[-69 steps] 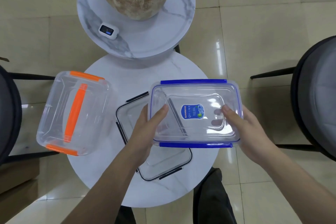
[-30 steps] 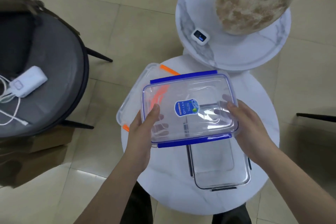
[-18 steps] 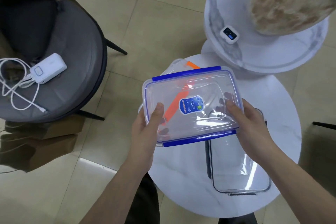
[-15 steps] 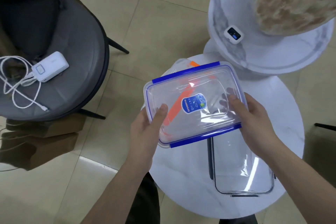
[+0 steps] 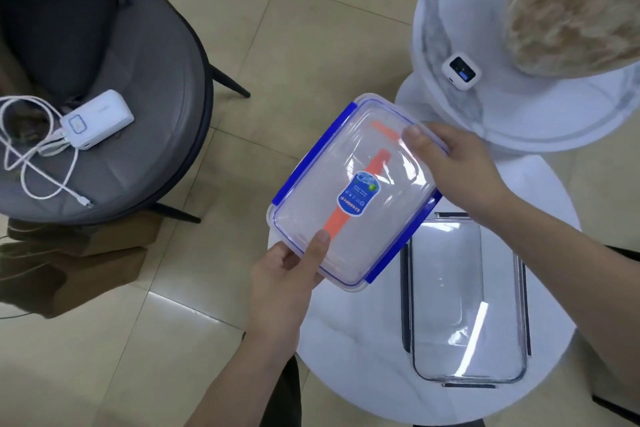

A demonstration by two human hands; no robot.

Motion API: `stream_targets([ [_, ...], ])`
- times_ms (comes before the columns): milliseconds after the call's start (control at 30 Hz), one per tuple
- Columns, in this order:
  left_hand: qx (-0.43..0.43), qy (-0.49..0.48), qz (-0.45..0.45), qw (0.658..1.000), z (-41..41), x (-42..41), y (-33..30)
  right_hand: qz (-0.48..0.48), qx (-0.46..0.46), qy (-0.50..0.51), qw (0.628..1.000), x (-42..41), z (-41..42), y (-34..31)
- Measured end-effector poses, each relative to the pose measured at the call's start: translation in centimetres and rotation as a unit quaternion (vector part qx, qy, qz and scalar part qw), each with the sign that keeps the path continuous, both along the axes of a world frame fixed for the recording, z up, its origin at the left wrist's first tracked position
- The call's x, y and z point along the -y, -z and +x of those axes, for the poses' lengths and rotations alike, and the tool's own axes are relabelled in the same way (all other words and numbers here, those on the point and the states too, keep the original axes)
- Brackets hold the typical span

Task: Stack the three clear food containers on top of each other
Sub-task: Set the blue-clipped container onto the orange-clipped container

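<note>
Fingers of left hand [image 5: 284,274] and right hand [image 5: 453,163] pinching opposite short ends of blue-clipped container [image 5: 353,191], long axis diagonal, directly over orange-handled container [image 5: 381,158], aligned, not visibly seated

A blue-clipped clear container [image 5: 353,191] is sitting turned diagonally over the orange-handled one [image 5: 375,158]; a black-clipped container [image 5: 464,302] is lying beside them

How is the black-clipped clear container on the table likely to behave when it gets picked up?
The black-clipped container looks thick-walled and glassy with sharp reflections, so it is probably rigid and fairly heavy for its size. Its smooth sides may be slippery, and it could chip if knocked. It sits flat on the white table, so it is unlikely to tip.
</note>
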State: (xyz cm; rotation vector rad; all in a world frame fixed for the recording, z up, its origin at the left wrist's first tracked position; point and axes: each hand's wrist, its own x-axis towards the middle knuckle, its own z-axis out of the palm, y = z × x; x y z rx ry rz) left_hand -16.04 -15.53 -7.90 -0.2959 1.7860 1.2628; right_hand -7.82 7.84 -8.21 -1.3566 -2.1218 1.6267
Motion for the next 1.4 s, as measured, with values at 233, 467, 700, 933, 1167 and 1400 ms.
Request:
stream_targets([
  [233,-0.019,-0.005,-0.001,1.000,0.6,-0.2,0.1,0.001,0.010,-0.003,1.000,-0.2,0.0,0.8],
  [467,-0.023,-0.010,-0.046,0.999,0.9,-0.1,0.2,0.070,0.075,-0.058,0.993,-0.9,-1.3,1.0],
  [700,0.007,-0.048,-0.095,0.994,1.1,-0.2,0.3,0.055,0.086,-0.060,0.993,-0.8,-1.6,1.3],
  [933,0.025,-0.088,-0.068,0.993,1.2,-0.3,0.2,0.049,0.082,-0.065,0.993,-0.8,-1.7,1.3],
  [1167,0.034,-0.085,-0.030,0.995,1.0,0.8,-0.1,0.035,0.073,-0.063,0.995,0.5,-1.4,1.7],
  [1400,0.056,-0.084,-0.042,0.994,0.4,0.5,0.4,0.066,0.095,-0.090,0.989,0.0,-1.5,1.4],
])
